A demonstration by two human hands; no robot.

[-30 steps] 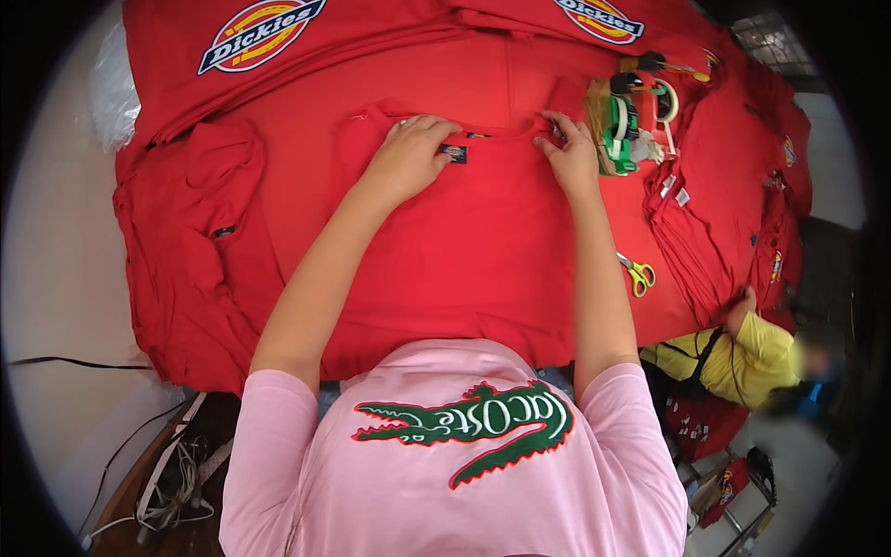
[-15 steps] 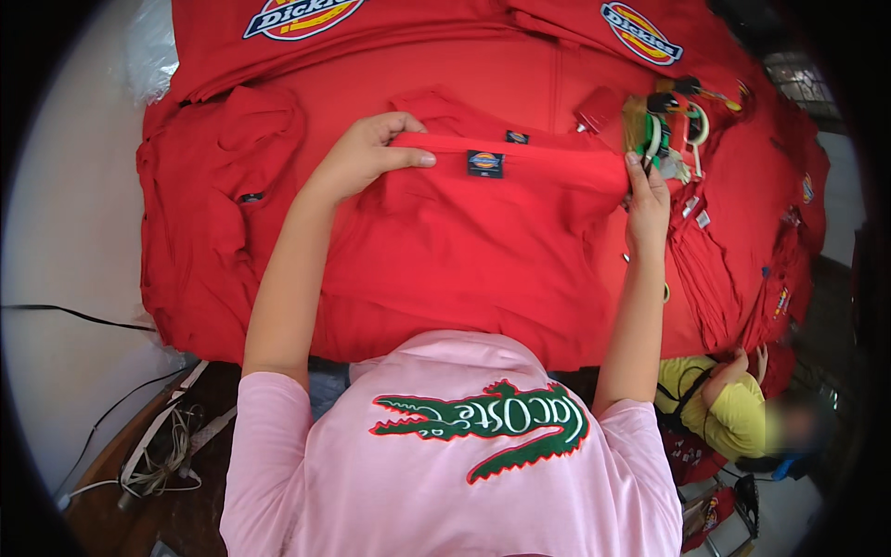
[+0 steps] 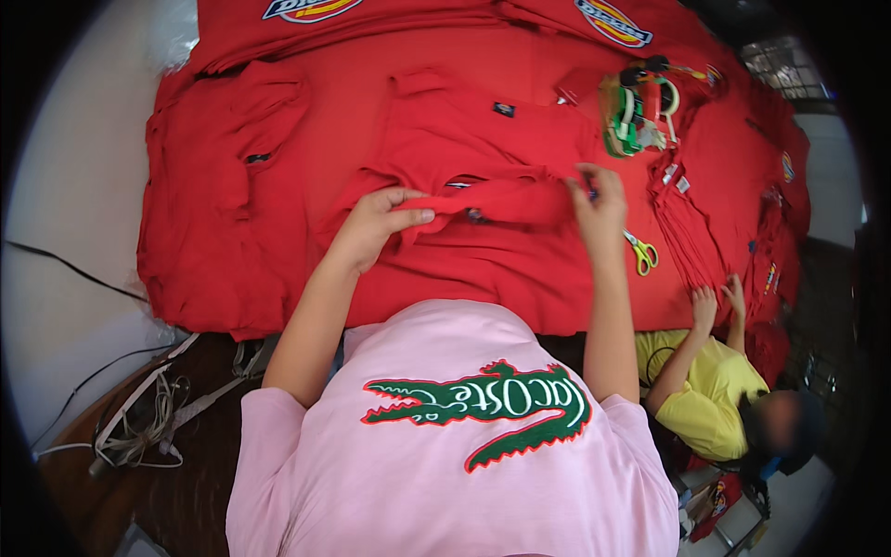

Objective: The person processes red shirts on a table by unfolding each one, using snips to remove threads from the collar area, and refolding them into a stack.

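Observation:
A red T-shirt (image 3: 520, 200) hangs bunched and sagging between my two hands, with its dark neck label blurred. My left hand (image 3: 382, 225) pinches its left end between thumb and fingers. At the right end, my right hand (image 3: 603, 209) has its fingertips closed on the cloth, though motion smears them a little. Below and behind the held cloth lies more of the red fabric, including another red shirt (image 3: 483, 121) with a dark neck label, spread on the stack.
Another red shirt (image 3: 218, 176) lies crumpled at left. Green-handled scissors (image 3: 642, 253) lie right of my right forearm; beyond stands a tape dispenser (image 3: 631, 116) with rolls. A co-worker in a yellow shirt (image 3: 701, 390) reaches onto red garments (image 3: 691, 223) at right. Cables (image 3: 148, 418) lie at lower left.
Both hands have come down toward me, and my right hand has moved left. The stretched shirt edge now sags and bunches. The yellow-handled scissors show more fully; the co-worker's hands have moved onto the garments.

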